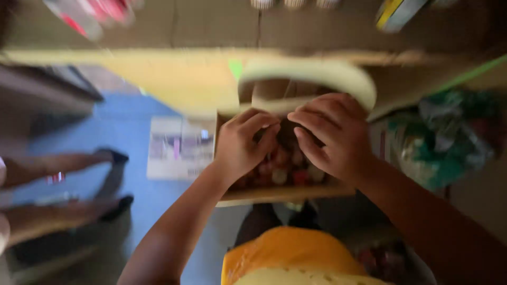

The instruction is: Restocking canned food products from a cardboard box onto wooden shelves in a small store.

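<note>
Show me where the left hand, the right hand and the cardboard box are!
left hand [240, 145], head view, on the back of the hand.
right hand [332, 134], head view, on the back of the hand.
cardboard box [285, 194], head view, on its near front edge.

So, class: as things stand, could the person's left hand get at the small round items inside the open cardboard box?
Probably yes. The left hand is already curled over the open cardboard box, just above the small round items. The flaps are open and nothing covers them, though the right hand crowds the same opening. Blur hides any grip.
</note>
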